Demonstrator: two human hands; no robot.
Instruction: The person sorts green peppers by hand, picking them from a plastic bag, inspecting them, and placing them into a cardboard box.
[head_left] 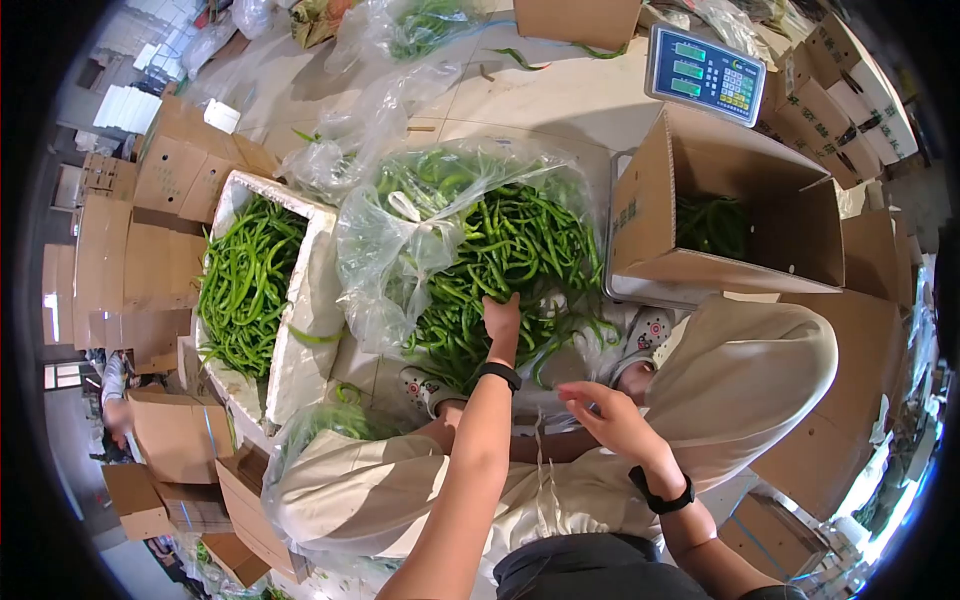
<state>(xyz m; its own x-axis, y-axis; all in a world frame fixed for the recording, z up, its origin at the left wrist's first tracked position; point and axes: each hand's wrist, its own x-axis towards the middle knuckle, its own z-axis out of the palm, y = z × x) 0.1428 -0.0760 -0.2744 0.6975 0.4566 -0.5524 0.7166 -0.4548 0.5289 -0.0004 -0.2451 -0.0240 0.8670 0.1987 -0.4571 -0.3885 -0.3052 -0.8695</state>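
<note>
My left hand [501, 318] reaches down into a heap of long green chili peppers [520, 240] in a clear plastic bag [385, 255]. Its fingers are curled in among the peppers, and their tips are partly hidden. My right hand [612, 420] hovers over my lap, near my right knee. Its fingers reach out loosely, the thumb is apart, and nothing shows in it. Past the right hand, a cardboard box [640, 205] stands with its mouth towards me on a scale platform [625, 287]; several green peppers [712, 225] lie inside.
At left, a white foam box [312, 290] is full of green chili peppers. The scale's display [706, 75] rises behind the cardboard box. Cardboard cartons [150, 245] are stacked along the left side, and more cartons [835, 95] lean at right. My clogs [428, 390] are beside the bag.
</note>
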